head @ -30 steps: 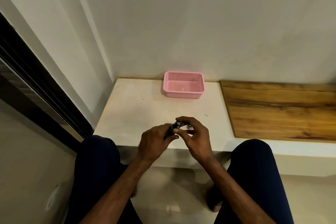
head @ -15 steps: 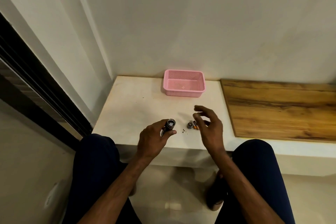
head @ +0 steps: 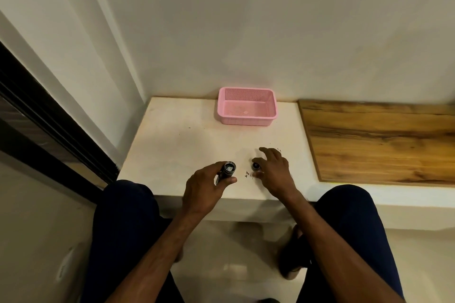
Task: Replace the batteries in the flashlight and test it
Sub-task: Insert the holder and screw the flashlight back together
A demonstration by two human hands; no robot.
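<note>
Near the front edge of the counter, we see the left grip grasping the flashlight.
Its black body sits tilted between curled fingers and thumb, one round end turned up toward us. Just to the right, the right grip lies low over a small dark round piece resting on the counter. Its fingers are spread and bent downward and the thumb is blurred, so we cannot tell whether it grasps anything. A pink basket stands at the back edge against the wall, well apart from both grips. A wooden board covers the counter's right side.
</note>
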